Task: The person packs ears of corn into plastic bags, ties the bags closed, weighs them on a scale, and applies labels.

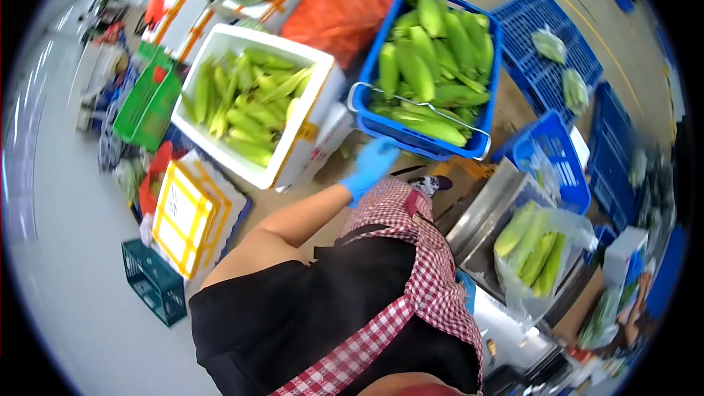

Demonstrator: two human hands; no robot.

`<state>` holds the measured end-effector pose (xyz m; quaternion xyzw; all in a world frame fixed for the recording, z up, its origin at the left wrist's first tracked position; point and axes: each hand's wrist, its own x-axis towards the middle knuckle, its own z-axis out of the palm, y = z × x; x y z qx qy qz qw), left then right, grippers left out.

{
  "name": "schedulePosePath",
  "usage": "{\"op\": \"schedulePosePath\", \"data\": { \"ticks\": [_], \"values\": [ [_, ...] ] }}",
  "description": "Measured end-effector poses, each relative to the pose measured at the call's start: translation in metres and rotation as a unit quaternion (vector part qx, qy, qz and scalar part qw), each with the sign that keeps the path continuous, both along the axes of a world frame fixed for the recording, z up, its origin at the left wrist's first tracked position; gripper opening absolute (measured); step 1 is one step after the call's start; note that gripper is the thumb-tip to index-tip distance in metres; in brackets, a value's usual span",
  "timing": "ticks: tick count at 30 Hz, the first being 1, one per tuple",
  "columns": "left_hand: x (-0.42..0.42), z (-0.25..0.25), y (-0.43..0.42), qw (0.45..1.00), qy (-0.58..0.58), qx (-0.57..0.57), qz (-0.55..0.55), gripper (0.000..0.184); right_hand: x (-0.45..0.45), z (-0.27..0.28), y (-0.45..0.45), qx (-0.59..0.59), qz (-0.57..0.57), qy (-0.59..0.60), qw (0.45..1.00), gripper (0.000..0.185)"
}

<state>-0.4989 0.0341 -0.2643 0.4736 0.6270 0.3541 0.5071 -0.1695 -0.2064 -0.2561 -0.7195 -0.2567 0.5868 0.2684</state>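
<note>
My left hand (pixel 376 164), in a blue glove, reaches forward to the near lower edge of a blue crate (pixel 409 145). Its fingers look curled on that edge, though the fingertips are partly hidden. Green corn in husks (pixel 433 55) fills the crate, and a metal handle (pixel 418 103) lies across it. Of my right hand (pixel 466 286) only a scrap of blue glove shows beside my checked apron; its fingers are hidden. Near it, a clear plastic bag (pixel 572 229) of corn (pixel 539 249) rests on a metal scale-like surface (pixel 477 213).
Left of the crate stands a white foam box (pixel 304 139) of corn. An orange-red mesh sack (pixel 339 11) sits behind. Blue pallets (pixel 546 11) and a blue basket (pixel 576 187) lie to the right. A taped foam box (pixel 192 209) and green crates (pixel 143 121) are at left.
</note>
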Motion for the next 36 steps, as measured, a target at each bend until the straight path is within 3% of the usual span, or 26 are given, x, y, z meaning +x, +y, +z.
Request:
{"op": "schedulePosePath", "data": {
  "ticks": [1,2,3,6,9,12,13,15,17,19,20,21,24,26,28,30,32,34,35,36],
  "values": [
    [-0.038,-0.008,-0.008,0.989,0.109,0.072,0.063,0.038,0.004,-0.005,0.007,0.015,0.04,-0.011,0.999,0.023],
    [-0.075,-0.016,-0.013,0.959,0.216,0.139,0.122,0.038,0.002,-0.003,0.016,-0.023,-0.006,0.029,0.999,0.024],
    [-0.109,-0.023,-0.019,0.937,0.261,0.132,0.189,0.038,0.001,-0.001,0.025,-0.06,-0.056,0.065,0.995,0.025],
    [-0.197,-0.055,-0.025,0.844,0.391,0.142,0.338,0.039,-0.007,0.018,0.051,-0.017,-0.029,0.016,0.999,0.024],
    [-0.263,-0.09,-0.021,0.883,0.339,-0.01,0.325,0.048,-0.011,0.026,0.053,-0.008,-0.022,0.015,1.0,0.024],
    [-0.285,-0.107,0.002,0.935,0.303,0.003,0.185,0.056,-0.005,0.012,0.037,-0.035,-0.064,0.042,0.996,0.025],
    [-0.287,-0.115,0.018,0.958,0.214,-0.046,0.186,0.064,-0.006,0.009,0.029,-0.064,-0.089,0.02,0.994,0.024],
    [-0.308,-0.179,0.052,0.979,0.095,-0.071,0.165,0.065,-0.008,0.009,0.015,-0.085,-0.099,0.031,0.991,0.024],
    [-0.307,-0.19,0.072,0.986,-0.003,-0.104,0.131,0.068,-0.009,0.012,0.0,-0.095,-0.111,0.027,0.989,0.024],
    [-0.312,-0.181,0.083,0.982,0.085,-0.145,0.09,0.064,-0.011,0.019,-0.011,-0.096,-0.12,0.013,0.988,0.025],
    [-0.328,-0.215,0.086,0.982,0.109,-0.122,0.096,0.051,-0.013,0.02,-0.019,-0.102,-0.121,0.009,0.987,0.025],
    [-0.32,-0.19,0.082,0.973,0.108,-0.165,0.123,0.043,-0.01,0.015,-0.028,-0.102,-0.142,0.026,0.984,0.026],
    [-0.306,-0.109,0.067,0.963,0.218,-0.115,0.108,0.04,0.002,-0.007,-0.059,-0.098,-0.214,0.063,0.97,0.026],
    [-0.325,-0.074,0.062,0.956,0.227,-0.042,0.182,0.043,-0.009,0.008,-0.051,-0.094,-0.204,0.044,0.973,0.026],
    [-0.336,-0.039,0.066,0.951,0.13,0.104,0.26,0.041,-0.012,0.011,-0.046,-0.08,-0.163,0.026,0.983,0.026],
    [-0.292,0.052,0.072,0.955,0.051,0.161,0.244,0.04,-0.023,0.025,-0.014,-0.07,-0.14,0.019,0.987,0.021],
    [-0.252,0.108,0.085,0.968,0.046,0.189,0.159,0.041,-0.015,0.003,-0.001,0.003,-0.104,0.025,0.994,0.018],
    [-0.195,0.148,0.095,0.981,0.019,0.173,0.087,0.043,-0.04,0.042,0.056,0.067,-0.107,-0.003,0.992,0.02],
    [-0.165,0.155,0.101,0.986,-0.008,0.163,0.042,0.044,-0.051,0.047,0.078,0.096,-0.162,0.039,0.981,0.032],
    [-0.127,0.16,0.107,0.988,-0.038,0.149,-0.013,0.045,-0.053,0.063,0.101,0.147,-0.083,0.045,0.985,0.047]
  ]
}}
